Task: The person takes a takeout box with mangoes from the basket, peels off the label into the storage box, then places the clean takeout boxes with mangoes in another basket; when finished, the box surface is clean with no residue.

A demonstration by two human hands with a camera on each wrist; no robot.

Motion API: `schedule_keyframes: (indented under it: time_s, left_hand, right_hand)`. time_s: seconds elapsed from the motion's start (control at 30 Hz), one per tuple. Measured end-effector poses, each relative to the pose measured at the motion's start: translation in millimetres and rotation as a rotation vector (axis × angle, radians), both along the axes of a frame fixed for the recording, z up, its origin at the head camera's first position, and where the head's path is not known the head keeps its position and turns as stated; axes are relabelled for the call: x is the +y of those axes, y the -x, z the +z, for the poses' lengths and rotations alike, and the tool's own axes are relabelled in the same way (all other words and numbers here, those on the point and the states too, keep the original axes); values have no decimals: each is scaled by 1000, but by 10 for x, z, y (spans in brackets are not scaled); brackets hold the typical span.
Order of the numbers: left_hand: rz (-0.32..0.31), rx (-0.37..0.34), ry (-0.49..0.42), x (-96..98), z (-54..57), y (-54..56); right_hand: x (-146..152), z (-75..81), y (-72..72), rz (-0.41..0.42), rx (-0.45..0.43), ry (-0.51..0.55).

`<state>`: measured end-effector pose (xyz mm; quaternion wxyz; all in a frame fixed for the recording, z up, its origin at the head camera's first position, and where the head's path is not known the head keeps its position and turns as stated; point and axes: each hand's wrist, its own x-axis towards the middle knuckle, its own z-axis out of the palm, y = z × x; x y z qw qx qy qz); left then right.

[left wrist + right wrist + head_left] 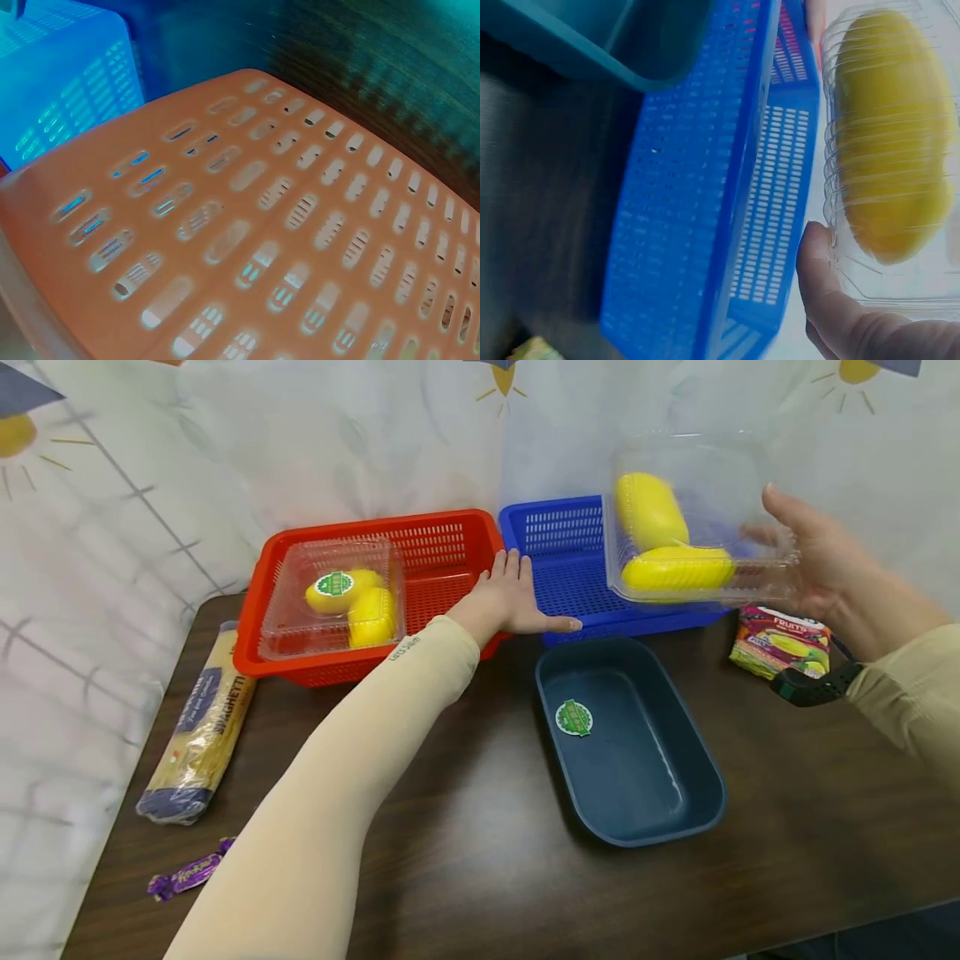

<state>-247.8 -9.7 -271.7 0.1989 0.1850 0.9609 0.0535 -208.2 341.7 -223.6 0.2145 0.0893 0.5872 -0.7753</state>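
My right hand [825, 556] grips the right side of a clear plastic clamshell box [720, 514], raised and tilted over the blue basket [573, 581]. Two smooth yellow fruits [675, 568] lie inside it; in the right wrist view the thumb presses near the ridged edge of the box [847, 255]. With fingers straight and thumb spread, my left hand [510, 597] is over the place where the red basket [315, 672] and the blue one meet, holding nothing. A second clear box [288, 618] with yellow fruits [371, 618] and a green sticker lies in the red basket's left part.
A dark blue-grey tub [630, 752] with a green sticker [573, 718] stands in front of the blue basket. Right of it lies a colourful fruit packet [780, 639]. A spaghetti pack [198, 735] and a purple-wrapped candy [191, 872] lie at left. A patterned curtain [337, 443] hangs behind.
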Motion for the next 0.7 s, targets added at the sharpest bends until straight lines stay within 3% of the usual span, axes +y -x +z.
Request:
schedule_keyframes:
  time_s: [0.2, 0.53, 0.7]
  left_hand:
    - [5, -18, -8, 10, 3, -8]
    - [30, -24, 15, 37, 20, -20]
    - [29, -19, 9, 24, 10, -12]
  right_hand:
    - [-296, 32, 331, 1, -54, -2]
    - [-592, -33, 624, 154, -58, -291]
    - [-700, -69, 703, 288, -16, -474]
